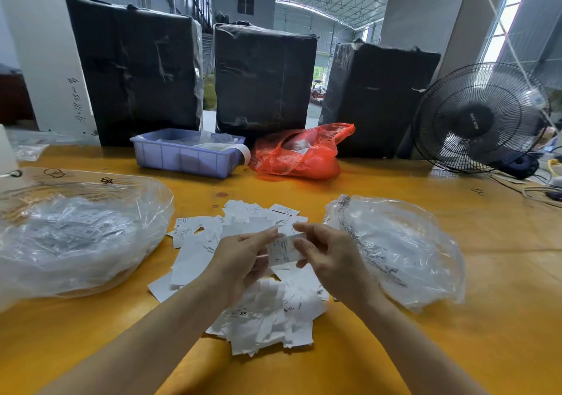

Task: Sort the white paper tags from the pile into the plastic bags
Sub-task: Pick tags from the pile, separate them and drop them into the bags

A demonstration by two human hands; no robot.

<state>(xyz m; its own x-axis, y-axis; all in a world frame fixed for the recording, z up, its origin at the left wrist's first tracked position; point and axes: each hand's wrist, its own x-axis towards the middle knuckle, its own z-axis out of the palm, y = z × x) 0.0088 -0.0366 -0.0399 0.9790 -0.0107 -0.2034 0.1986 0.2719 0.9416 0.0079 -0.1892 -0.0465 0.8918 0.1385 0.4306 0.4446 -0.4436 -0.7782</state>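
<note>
On the table (395, 181), the fuller left bag (76, 236) lies at nine o'clock of the pile (258, 312) and the right bag (401, 248) at three. Above the pile's centre, left hand (243, 257) and right hand (331, 257) together pinch one tag (282, 250), seemingly reading its size; next it needs dropping into the matching bag.
</note>
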